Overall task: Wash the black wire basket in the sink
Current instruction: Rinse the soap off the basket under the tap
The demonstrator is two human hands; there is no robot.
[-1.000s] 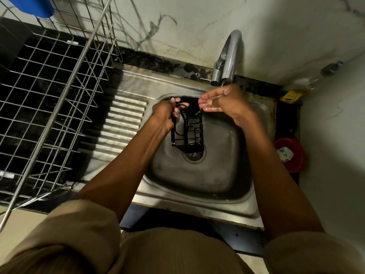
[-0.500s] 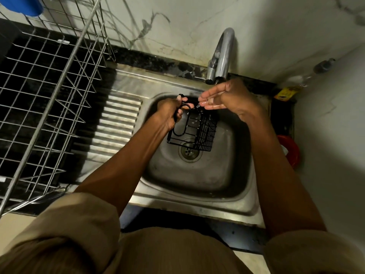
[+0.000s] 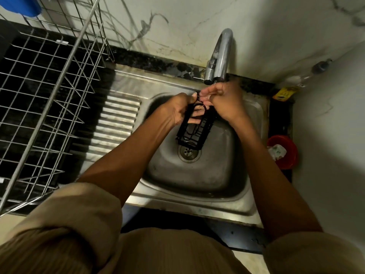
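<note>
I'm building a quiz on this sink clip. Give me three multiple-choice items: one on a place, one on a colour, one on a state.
1. Where is the black wire basket?
A. above the sink basin
B. in the dish rack
C. on the floor

2. What colour is the bowl right of the sink?
A. green
B. red
C. white

3. How does the left hand stand?
A. flat on the counter
B. idle
C. gripping the basket

Key: 1 A, it hangs over the drain. 2 B, its rim is red. 3 C, fingers curl round the wire.
</note>
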